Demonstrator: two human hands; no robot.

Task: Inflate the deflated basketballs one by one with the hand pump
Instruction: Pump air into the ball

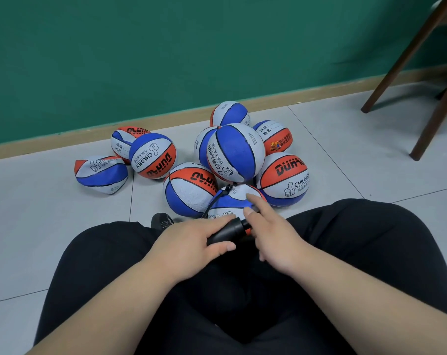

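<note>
Black pump (229,233) lies at frame centre, the left hand (191,243) clamped round its barrel; the right hand (273,234) rests at its orange end, fingers spread. Its hose (218,198) runs to the nearest basketball (232,201). Behind crowd piled balls (236,152); a crumpled one (100,174) lies centre-left, chair legs (409,60) upper right.

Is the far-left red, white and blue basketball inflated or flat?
Flat: the far-left red, white and blue basketball is caved into a creased, pointed-cornered shape.

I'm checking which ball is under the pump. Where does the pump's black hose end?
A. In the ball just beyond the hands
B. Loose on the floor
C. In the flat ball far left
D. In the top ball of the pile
A: the hose runs from the pump up onto the ball just beyond the hands.
</note>
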